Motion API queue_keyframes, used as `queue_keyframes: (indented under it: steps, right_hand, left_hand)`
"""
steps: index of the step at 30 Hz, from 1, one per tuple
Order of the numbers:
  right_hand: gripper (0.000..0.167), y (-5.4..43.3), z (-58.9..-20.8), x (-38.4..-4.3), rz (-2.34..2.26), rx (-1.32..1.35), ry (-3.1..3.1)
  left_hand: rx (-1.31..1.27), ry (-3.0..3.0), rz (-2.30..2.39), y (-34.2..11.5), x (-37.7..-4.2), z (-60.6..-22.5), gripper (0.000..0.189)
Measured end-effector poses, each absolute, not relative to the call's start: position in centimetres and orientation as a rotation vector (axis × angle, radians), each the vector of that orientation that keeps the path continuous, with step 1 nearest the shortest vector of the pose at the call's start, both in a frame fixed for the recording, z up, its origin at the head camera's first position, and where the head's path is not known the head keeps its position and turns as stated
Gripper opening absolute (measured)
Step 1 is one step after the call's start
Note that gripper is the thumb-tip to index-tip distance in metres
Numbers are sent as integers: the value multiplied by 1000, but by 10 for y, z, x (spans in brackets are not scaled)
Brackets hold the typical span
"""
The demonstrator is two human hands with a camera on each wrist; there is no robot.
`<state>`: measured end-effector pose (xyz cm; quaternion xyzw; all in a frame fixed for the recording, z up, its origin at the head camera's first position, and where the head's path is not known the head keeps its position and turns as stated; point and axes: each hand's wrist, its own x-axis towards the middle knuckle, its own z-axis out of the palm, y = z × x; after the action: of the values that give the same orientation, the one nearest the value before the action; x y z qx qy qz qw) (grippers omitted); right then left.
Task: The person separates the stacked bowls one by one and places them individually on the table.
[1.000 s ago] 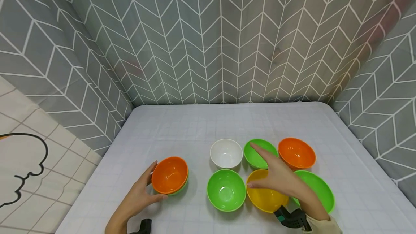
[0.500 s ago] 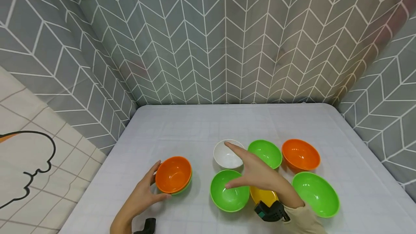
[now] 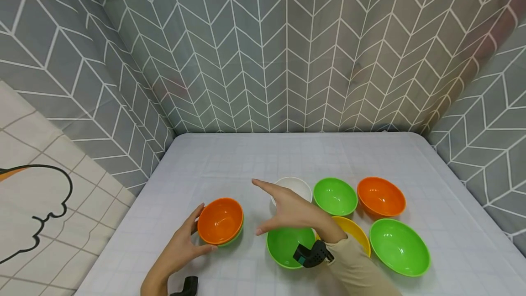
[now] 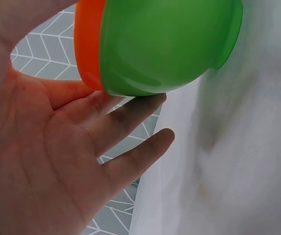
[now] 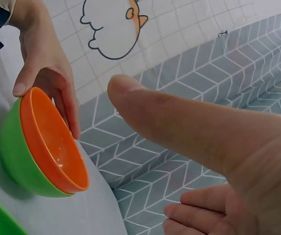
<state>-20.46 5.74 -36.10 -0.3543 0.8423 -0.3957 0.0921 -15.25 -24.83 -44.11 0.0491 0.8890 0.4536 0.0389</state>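
My left hand (image 3: 178, 248) holds a two-bowl stack by its side, thumb near the front and fingers along the far side. An orange bowl (image 3: 220, 221) sits nested inside a green bowl (image 4: 165, 44), as the left wrist view shows. My right hand (image 3: 293, 211) is in the air with thumb and fingers spread and nothing between them. It passes over a white bowl (image 3: 297, 187) and a second green bowl (image 3: 285, 249), partly hiding both. In the right wrist view, its thumb (image 5: 179, 122) points towards the orange and green stack.
Right of my right hand stand a green bowl (image 3: 334, 197), an orange bowl (image 3: 381, 196), a yellow bowl (image 3: 355, 232) partly behind the sleeve, and another green bowl (image 3: 399, 246). A white cloth covers the table (image 3: 222, 163). Patterned grey curtains (image 3: 263, 58) hang behind it.
My right hand has moved left from above the yellow bowl, across the middle green bowl, nearer to the stack. The left hand stays on the stacked bowls. The head view has shifted slightly.
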Motion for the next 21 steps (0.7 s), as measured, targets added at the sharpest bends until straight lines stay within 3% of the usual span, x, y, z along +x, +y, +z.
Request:
queue_keyframes:
  steps: [21]
  right_hand:
    - [108, -5, -370, -222, -744, -1243, 2478]
  left_hand:
    - [184, 2732, 1432, -250, -151, -444, 110]
